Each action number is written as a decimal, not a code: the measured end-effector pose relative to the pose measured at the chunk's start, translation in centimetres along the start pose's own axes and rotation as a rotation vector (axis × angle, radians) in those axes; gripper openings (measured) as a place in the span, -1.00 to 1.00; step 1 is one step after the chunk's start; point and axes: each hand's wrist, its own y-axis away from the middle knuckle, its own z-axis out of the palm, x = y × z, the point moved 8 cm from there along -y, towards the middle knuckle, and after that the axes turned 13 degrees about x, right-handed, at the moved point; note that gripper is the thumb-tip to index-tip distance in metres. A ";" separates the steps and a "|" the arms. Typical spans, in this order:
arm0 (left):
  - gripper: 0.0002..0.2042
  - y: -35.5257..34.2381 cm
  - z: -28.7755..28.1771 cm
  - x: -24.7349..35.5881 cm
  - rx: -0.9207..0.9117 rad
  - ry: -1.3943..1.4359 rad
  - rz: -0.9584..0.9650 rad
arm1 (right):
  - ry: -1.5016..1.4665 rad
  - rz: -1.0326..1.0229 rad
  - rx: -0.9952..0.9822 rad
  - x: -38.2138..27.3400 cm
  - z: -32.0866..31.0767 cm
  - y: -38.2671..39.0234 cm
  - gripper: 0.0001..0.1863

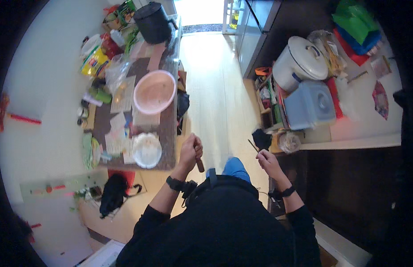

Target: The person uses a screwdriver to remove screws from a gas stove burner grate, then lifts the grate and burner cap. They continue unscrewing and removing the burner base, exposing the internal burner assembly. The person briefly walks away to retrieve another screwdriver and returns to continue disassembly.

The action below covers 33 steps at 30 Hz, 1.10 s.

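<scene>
My left hand (189, 151) is closed in a fist around a short brown handle (200, 166), whose end sticks out below the fingers. Whatever else belongs to this handle is hidden in the fist. Off to the right, my right hand (269, 163) pinches a thin dark stick (252, 145) that points up and to the left. The two hands are apart, both in front of my body. Left of my left hand, a white fluted plate (147, 150) lies at the near end of the table, with a pink basin (155, 91) farther back.
The cluttered table (168, 127) runs along the left, with a black bucket (152, 23) at its far end. On the right stand a white enamel pot (295, 64) and a blue lidded plastic box (309, 105). A pale floor (211, 89) leads to a bright doorway. A black bag (113, 195) sits at lower left.
</scene>
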 end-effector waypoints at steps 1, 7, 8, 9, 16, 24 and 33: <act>-0.57 -3.8 2.4 1.7 -0.010 0.005 -0.017 | -0.003 0.044 -0.004 -0.3 -0.4 -4.0 -0.74; -0.59 -26.1 12.0 11.2 0.086 0.023 -0.047 | 0.002 0.076 -0.113 -4.7 -1.4 -29.2 -0.74; -0.60 -29.1 13.0 12.7 0.116 0.059 -0.085 | 0.050 0.007 -0.142 -6.7 -1.1 -33.5 -0.74; -0.60 -30.8 13.3 13.5 0.178 0.094 -0.143 | 0.048 0.000 -0.207 -8.4 -0.5 -37.1 -0.74; -0.67 -49.5 16.6 29.4 0.297 0.284 0.131 | 0.212 -0.259 -0.424 -24.4 6.6 -68.6 -0.75; -0.65 -78.5 26.5 45.7 0.277 0.453 0.032 | -0.100 -0.071 -0.451 -39.3 13.6 -95.4 -0.81; -0.59 -108.4 38.8 64.8 0.279 0.437 0.187 | -0.137 -0.147 -0.428 -51.1 15.9 -125.6 -0.71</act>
